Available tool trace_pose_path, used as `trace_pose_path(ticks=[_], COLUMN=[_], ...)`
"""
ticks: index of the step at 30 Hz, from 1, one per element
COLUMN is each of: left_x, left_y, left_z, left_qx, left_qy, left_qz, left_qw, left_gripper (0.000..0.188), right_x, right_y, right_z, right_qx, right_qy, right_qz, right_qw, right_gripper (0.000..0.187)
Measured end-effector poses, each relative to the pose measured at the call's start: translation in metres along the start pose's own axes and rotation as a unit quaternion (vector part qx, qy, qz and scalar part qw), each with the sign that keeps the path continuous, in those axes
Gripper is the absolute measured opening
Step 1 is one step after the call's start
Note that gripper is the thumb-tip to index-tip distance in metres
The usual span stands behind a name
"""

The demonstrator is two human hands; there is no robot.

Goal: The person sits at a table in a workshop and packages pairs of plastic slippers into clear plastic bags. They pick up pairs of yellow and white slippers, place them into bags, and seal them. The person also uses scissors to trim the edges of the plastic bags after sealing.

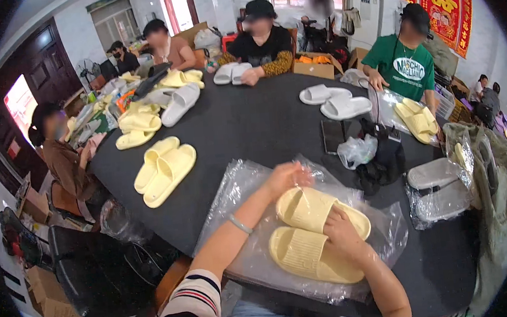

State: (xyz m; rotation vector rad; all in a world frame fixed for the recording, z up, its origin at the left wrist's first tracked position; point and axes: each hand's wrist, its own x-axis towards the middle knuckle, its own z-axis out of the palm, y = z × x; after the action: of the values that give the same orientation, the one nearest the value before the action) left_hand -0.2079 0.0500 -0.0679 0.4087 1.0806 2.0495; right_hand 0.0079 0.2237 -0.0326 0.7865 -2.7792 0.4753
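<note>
A pair of pale yellow slippers (pixel 308 252) with ribbed straps lies side by side on a stack of clear plastic bags (pixel 234 219) at the table's near edge. My right hand (pixel 344 235) grips the pair where the two slippers meet, its fingers tucked partly out of sight at the strap of the farther one. Just beyond the slippers' left end, my left hand (pixel 289 178) is over the bags, close to crinkled film. Its fingers are smeared, so whether they pinch the plastic cannot be made out.
Another yellow pair (pixel 165 170) lies to the left, with white slippers (pixel 337 102) farther back. Bagged grey slippers (pixel 440 188) sit at right, near a crumpled plastic bag (pixel 357 151) and black items. Co-workers sit around the dark table (pixel 245 129); one in green handles bagged yellow slippers (pixel 417 120).
</note>
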Motion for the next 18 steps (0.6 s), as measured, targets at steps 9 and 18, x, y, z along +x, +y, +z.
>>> trace_pose_path(ticks=[9,18], left_x=[-0.006,-0.004], left_y=[0.030,0.032], left_z=[-0.027,-0.024], left_qx=[0.017,0.027], left_qy=[0.097,0.113], left_qz=[0.062,0.058], left_qw=[0.993,0.992], left_gripper=[0.042,0.036], right_x=[-0.045,-0.159], right_y=[0.080,0.142], right_z=[-0.043,-0.136], right_qx=[-0.037,-0.019], right_qy=[-0.075,0.002], right_qz=[0.074,0.365], right_qw=[0.994,0.931], right_gripper=[0.031,0.038])
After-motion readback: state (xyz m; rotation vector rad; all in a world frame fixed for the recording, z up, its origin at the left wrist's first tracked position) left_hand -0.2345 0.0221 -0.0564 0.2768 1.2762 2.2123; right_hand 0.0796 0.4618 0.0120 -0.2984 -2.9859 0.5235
